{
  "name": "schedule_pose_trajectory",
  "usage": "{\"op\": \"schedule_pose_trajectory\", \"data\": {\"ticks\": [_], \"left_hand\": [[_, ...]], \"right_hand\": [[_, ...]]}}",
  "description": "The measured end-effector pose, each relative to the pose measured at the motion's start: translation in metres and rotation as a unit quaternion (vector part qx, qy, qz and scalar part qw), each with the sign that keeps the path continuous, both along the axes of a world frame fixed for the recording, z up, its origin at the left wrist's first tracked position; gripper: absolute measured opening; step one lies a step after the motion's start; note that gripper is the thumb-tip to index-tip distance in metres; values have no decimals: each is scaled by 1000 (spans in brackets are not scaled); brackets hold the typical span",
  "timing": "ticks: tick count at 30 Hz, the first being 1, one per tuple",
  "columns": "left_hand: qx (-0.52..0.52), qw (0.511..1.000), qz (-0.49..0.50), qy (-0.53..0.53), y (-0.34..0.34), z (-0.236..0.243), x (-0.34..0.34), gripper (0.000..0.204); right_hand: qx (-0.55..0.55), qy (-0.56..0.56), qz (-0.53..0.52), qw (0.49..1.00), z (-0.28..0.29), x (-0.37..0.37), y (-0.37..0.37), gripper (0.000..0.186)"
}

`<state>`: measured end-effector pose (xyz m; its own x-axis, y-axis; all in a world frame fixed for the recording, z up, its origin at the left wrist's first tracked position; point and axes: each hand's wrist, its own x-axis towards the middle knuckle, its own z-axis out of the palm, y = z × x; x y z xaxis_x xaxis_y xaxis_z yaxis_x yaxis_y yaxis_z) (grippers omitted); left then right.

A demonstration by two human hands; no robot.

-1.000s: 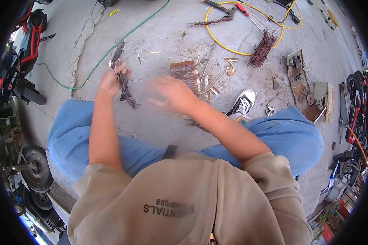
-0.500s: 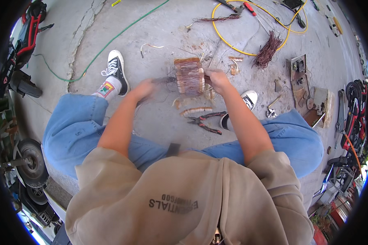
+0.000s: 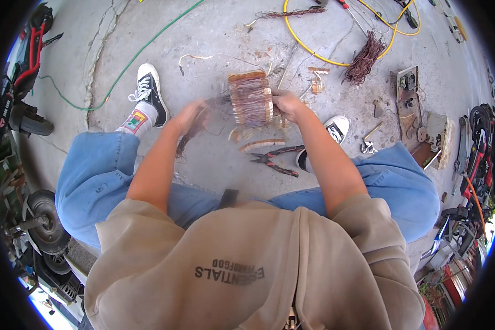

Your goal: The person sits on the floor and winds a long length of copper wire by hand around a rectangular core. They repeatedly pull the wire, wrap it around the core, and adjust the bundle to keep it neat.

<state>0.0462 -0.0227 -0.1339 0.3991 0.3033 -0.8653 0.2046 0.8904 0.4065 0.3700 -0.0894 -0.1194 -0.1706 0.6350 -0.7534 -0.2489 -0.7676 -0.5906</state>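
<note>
A motor coil (image 3: pixel 251 100), wound with reddish-brown wire and edged with pale strips, sits on the concrete between my feet. My right hand (image 3: pixel 287 105) grips its right end, the fingers partly hidden behind it. On the other side, my left hand (image 3: pixel 191 116) is closed around a bundle of fine dark wire (image 3: pixel 185 144). Loose strands run from that hand to the coil's left side, and the bundle's tail hangs below the hand, slightly blurred. Just below the coil lie red-and-black pliers (image 3: pixel 275 161) and a curved strip of pale, coppery scrap (image 3: pixel 262 144).
A heap of stripped wire (image 3: pixel 364 59) lies by a looped yellow cable (image 3: pixel 308 50) and a red-handled screwdriver (image 3: pixel 357 19). Rusty metal parts (image 3: pixel 407 104) stand to the right. A green cord (image 3: pixel 143 48) crosses the floor at left. My shoes (image 3: pixel 150 91) flank the coil.
My left hand has shifted slightly left and down, away from the coil, with the wire bundle now hanging more visibly beneath it. My right hand stays on the coil.
</note>
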Motion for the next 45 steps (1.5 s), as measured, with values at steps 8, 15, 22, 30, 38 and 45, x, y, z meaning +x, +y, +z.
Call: {"op": "schedule_pose_trajectory", "data": {"ticks": [8, 15, 22, 30, 38, 45], "left_hand": [[181, 952, -234, 74, 1, 68, 56, 32], [375, 888, -242, 116, -15, 17, 70, 27], [454, 837, -273, 135, -20, 3, 89, 20], [452, 788, -400, 125, 0, 6, 97, 31], [278, 839, -447, 138, -1, 26, 54, 63], [396, 854, -323, 100, 0, 26, 63, 64]], "right_hand": [[6, -31, -2, 999, -12, 0, 0, 32], [26, -56, 0, 998, -14, 2, -1, 32], [17, -81, 47, 995, -1, 0, 4, 38], [56, -99, 86, 990, -33, 9, 2, 35], [85, -190, 78, 975, -34, 8, -1, 31], [6, 6, -84, 996, -10, 23, -7, 28]]}}
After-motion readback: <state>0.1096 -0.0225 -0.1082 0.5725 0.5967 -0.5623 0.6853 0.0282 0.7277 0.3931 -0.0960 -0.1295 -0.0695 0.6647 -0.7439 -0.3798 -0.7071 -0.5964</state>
